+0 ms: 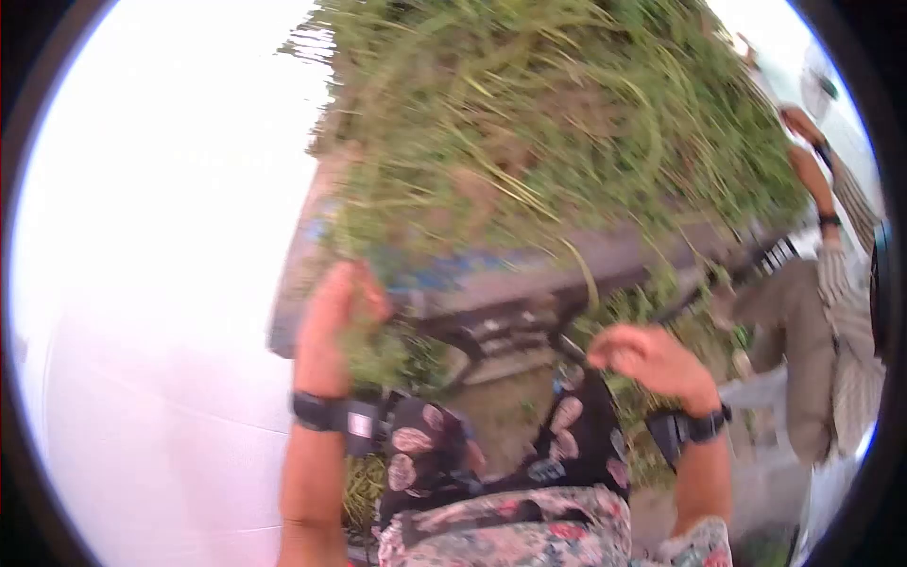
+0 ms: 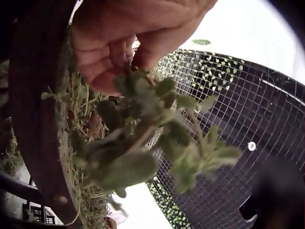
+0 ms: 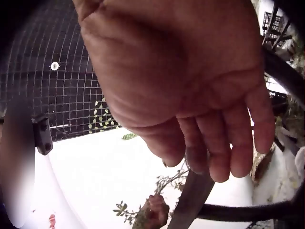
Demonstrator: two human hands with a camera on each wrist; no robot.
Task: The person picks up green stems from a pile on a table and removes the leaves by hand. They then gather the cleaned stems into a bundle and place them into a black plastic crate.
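My left hand (image 1: 333, 317) is at the near left edge of the table, its thumb and fingers pinching the stem end of a leafy green sprig (image 2: 138, 148). Small rounded leaves hang from the sprig below the fingers. Over my lap at the right, my right hand (image 1: 657, 364) is held out with relaxed fingers and an empty palm, as the right wrist view also shows. Beyond both hands a large heap of cut green plants (image 1: 567, 104) covers most of the table (image 1: 529, 274).
Another person's hand (image 1: 803, 123) is near the heap's right side, and that person's leg (image 1: 803, 359) is to my right. Under the table edge is a dark metal frame (image 1: 510, 326). More loose greenery (image 1: 364, 487) lies low at the left. A black crate (image 2: 40, 214) shows below.
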